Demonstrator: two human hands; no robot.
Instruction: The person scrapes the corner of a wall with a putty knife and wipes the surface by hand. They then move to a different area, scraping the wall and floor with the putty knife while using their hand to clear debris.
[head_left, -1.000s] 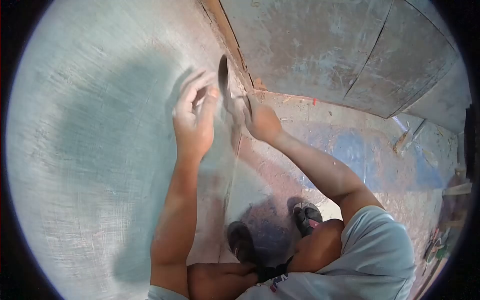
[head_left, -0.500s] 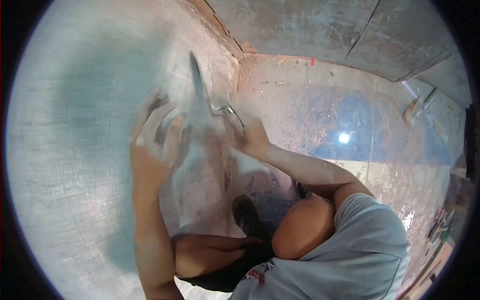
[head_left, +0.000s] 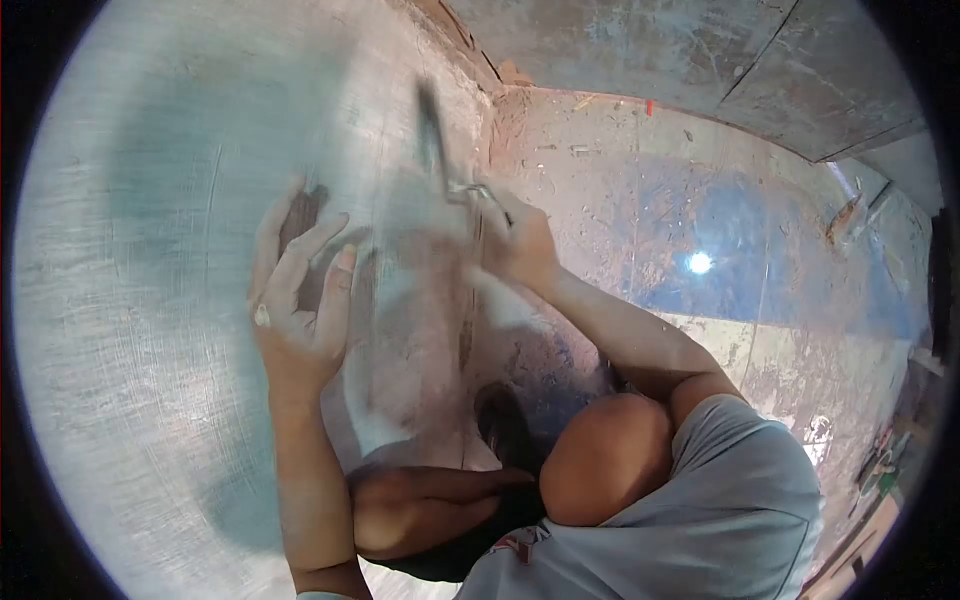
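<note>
My right hand [head_left: 522,242] grips the handle of a trowel [head_left: 431,125]. Its narrow blade, seen nearly edge-on and smeared by motion, points up and away from me, close to the plastered wall [head_left: 180,420]. My left hand [head_left: 300,280] is raised beside that pale grey wall with fingers apart and curved, nothing visible between them. A dark shadow falls on the surface around its fingertips. Wet-looking streaks run across the wall near both hands.
A rough corner seam runs down beside the trowel. To the right lies a stained floor [head_left: 590,200] with scattered debris and a bright light spot. Grey panels [head_left: 640,50] stand at the top. My shoe [head_left: 503,420] and bent knees are below; tools and boards lie at the far right.
My right hand and the trowel have moved a little up and to the right. My left hand has shifted slightly left, its fingers still apart. The view has turned slightly.
</note>
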